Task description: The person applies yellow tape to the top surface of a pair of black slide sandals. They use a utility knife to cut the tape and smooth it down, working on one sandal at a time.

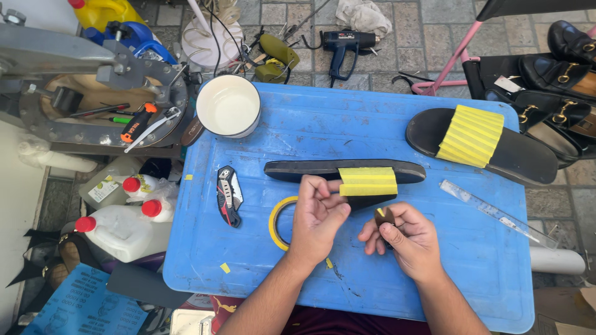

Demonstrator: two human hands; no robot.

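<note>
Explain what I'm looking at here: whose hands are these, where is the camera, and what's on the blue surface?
There is no machine: a person works with bare hands, filmed by one camera worn on their head, looking down. The left hand touches a black slide sandal lying on its side, its strap wrapped in yellow tape. The right hand pinches a small dark object; I cannot tell what it is. On the blue table also lie a roll of yellow tape, a folding utility knife, a white bowl, a clear ruler and a second sandal with the same taped strap. Tools, bottles and shoes sit around the table.
</note>
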